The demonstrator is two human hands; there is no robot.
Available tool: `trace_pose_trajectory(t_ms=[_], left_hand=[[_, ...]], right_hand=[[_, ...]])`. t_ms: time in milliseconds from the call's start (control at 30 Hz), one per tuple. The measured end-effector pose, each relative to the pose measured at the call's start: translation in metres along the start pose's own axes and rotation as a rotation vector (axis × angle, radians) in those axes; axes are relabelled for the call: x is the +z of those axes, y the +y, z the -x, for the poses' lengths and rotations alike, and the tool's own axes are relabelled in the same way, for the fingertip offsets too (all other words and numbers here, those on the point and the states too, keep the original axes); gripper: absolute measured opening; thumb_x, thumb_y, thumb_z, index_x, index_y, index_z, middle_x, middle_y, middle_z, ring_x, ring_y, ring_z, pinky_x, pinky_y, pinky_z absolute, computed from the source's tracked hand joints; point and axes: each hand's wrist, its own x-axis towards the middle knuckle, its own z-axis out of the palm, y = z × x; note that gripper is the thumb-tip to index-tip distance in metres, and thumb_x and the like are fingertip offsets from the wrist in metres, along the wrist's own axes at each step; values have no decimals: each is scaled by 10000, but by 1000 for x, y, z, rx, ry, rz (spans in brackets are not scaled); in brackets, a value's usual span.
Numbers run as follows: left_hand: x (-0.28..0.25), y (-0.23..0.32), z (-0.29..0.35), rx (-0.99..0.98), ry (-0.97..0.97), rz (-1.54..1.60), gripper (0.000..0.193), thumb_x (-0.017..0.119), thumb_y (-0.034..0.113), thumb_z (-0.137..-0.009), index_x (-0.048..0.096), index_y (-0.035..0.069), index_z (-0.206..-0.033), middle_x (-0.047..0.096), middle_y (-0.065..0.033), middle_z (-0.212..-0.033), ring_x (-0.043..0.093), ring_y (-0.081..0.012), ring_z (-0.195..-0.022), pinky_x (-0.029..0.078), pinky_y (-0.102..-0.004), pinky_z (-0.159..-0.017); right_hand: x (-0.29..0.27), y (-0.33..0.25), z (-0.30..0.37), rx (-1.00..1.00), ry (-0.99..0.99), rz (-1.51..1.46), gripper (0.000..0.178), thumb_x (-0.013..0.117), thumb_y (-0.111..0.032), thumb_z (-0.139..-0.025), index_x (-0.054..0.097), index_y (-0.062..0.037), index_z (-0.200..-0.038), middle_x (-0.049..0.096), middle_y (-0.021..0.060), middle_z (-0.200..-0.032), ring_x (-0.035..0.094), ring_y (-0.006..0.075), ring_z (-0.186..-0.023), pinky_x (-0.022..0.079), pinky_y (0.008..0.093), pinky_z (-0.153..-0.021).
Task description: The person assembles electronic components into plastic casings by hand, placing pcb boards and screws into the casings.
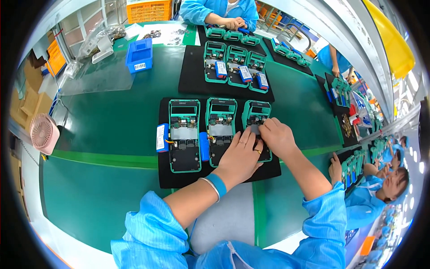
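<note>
Three green-rimmed device housings with black and grey insides lie side by side on a black foam mat (179, 179). My hands are both at the right-hand housing (257, 107), over its middle. My left hand (242, 150) reaches in from the left with its fingers closed. From the right, my right hand (277, 136) presses its bunched fingers to the same spot. Whatever sits between the fingertips is hidden. Beside the left housing (185, 163) lies a blue battery pack (161, 136), its wires running into the housing. Another blue battery (204, 146) rests against the middle housing (221, 105).
Beyond, a second black mat (190, 71) carries three similar housings with blue batteries. A blue bin (139, 56), a clear plastic sheet (98, 76) and a pink fan (45, 133) are at the left. Co-workers sit across and to the right, one's hands (230, 23) at more housings.
</note>
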Motion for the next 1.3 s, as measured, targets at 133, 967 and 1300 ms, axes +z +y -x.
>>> trace_pose_trajectory(t_ms=[133, 967, 1300], left_hand=[[1, -1, 0, -11, -8, 3, 608, 688, 372, -884, 512, 29, -1355, 462, -244, -1369, 343, -399, -1392, 301, -510, -1146], [-7, 6, -7, -23, -125, -45, 613, 613, 406, -933, 476, 24, -1392, 418, -250, -1430, 277, -390, -1441, 257, -514, -1168], [-83, -11, 41, -117, 180, 398, 487, 673, 269, -912, 542, 40, -1321, 515, -232, -1357, 471, -417, -1284, 392, -458, -1078]], right_hand=[[0, -2, 0, -29, -41, 38, 158, 672, -107, -638, 563, -98, -753, 499, 37, -805, 568, 189, -789, 508, 289, -556], [3, 3, 0, 277, -81, 48, 153, 693, -135, -755, 581, -111, -856, 570, 36, -876, 621, 224, -869, 557, 324, -651], [-24, -28, 98, 948, -34, -604, 174, 634, -243, -925, 608, -76, -964, 648, 122, -838, 643, 323, -774, 505, 423, -694]])
